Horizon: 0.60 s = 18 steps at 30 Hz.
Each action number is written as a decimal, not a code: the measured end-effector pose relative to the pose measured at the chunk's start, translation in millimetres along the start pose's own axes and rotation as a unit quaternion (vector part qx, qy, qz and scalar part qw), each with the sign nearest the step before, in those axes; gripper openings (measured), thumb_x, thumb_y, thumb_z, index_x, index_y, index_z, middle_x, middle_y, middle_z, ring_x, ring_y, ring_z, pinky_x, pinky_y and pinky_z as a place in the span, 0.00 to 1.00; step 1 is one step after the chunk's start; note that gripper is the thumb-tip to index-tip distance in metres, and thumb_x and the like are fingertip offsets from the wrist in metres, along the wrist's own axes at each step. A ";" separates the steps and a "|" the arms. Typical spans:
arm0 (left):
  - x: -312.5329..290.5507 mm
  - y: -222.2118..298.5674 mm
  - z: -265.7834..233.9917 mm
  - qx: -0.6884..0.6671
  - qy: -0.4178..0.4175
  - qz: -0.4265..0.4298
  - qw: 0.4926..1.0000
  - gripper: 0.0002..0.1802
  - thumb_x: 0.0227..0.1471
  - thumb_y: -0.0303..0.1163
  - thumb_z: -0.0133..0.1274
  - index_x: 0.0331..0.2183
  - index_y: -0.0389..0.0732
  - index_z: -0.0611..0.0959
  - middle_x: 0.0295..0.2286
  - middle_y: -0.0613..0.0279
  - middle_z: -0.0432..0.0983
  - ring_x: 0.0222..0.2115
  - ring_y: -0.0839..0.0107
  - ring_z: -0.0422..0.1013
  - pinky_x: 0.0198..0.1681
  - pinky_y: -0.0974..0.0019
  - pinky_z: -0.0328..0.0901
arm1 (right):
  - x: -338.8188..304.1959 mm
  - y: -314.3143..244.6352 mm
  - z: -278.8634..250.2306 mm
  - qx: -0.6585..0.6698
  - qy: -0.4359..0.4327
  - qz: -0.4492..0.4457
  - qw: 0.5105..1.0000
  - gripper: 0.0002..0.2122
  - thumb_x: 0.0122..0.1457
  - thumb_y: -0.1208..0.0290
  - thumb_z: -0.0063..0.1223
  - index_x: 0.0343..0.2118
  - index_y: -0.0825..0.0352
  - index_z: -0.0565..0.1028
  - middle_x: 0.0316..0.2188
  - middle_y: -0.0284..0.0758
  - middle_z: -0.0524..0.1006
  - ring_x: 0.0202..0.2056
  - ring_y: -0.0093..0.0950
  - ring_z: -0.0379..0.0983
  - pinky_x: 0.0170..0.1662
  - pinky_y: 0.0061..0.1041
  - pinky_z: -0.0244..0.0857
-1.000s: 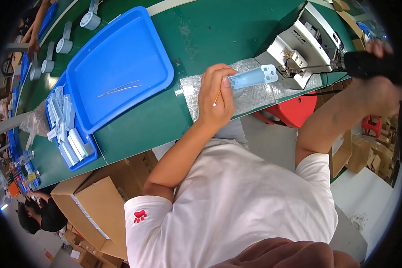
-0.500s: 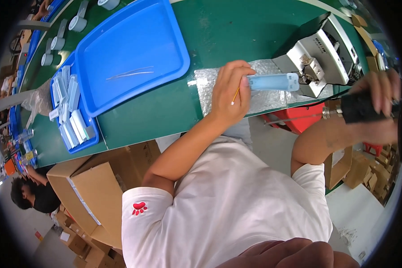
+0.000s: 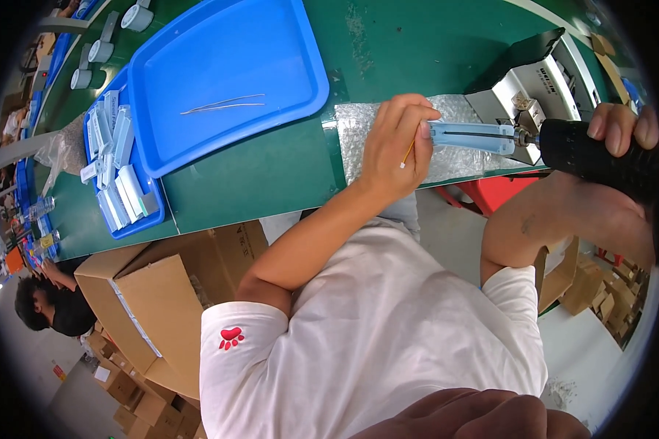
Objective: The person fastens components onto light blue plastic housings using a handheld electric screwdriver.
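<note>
My left hand (image 3: 401,146) is closed around one end of a long, light-blue plastic housing (image 3: 476,137), held level above a sheet of bubble wrap (image 3: 458,170). A thin yellow wire (image 3: 408,154) with a small white connector hangs from between the fingers. My right hand (image 3: 622,132) grips a black electric screwdriver (image 3: 589,148), lying almost horizontal. Its long bit runs into the open channel of the housing and points toward my left hand. Whether the tip meets a screw is hidden by my left fingers.
A white and black screw feeder (image 3: 534,80) stands behind the screwdriver. To the left, a blue tray (image 3: 227,66) holds thin wires; a second blue tray (image 3: 151,223) holds several light-blue housings. A cardboard box (image 3: 161,307) and red stool (image 3: 490,194) are below the green table (image 3: 271,186).
My right hand has brought the screwdriver up and left, and its bit now lies inside the housing. The housing's open channel is now turned into view.
</note>
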<state>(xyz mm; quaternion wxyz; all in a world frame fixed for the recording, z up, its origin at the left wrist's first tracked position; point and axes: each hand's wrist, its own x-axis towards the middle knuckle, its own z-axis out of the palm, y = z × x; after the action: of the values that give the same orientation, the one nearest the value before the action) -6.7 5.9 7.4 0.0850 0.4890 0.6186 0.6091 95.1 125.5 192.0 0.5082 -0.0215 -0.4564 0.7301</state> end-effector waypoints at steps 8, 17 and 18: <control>-0.9 0.0 1.4 -0.003 0.011 0.007 1.000 0.10 0.63 0.22 0.42 0.40 0.36 0.80 0.41 0.51 0.75 0.38 0.54 0.71 0.42 0.59 0.66 | 2.7 -6.4 1.0 0.034 -0.032 0.010 0.999 0.38 0.62 0.31 0.33 0.46 0.73 0.65 0.33 0.46 0.72 0.27 0.38 0.70 0.30 0.37 0.69; 3.0 0.0 1.4 0.012 0.014 0.015 1.000 0.10 0.63 0.22 0.42 0.39 0.36 0.80 0.40 0.50 0.75 0.37 0.54 0.71 0.42 0.58 0.66 | -0.8 -2.6 17.1 0.070 -0.067 0.020 0.995 0.40 0.62 0.29 0.35 0.50 0.72 0.64 0.36 0.48 0.72 0.29 0.42 0.73 0.32 0.42 0.73; 2.6 0.5 2.3 0.012 0.014 0.017 1.000 0.10 0.63 0.22 0.42 0.39 0.36 0.80 0.40 0.50 0.75 0.37 0.54 0.71 0.42 0.58 0.66 | -0.6 -5.3 17.2 0.074 -0.072 0.019 0.994 0.40 0.62 0.29 0.36 0.51 0.72 0.64 0.36 0.48 0.72 0.29 0.42 0.74 0.32 0.42 0.73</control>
<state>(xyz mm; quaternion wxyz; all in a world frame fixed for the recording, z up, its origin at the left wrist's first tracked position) -6.1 9.2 8.6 0.0597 0.4917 0.6186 0.6099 90.8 114.3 205.4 0.4600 0.0598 -0.4359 0.7712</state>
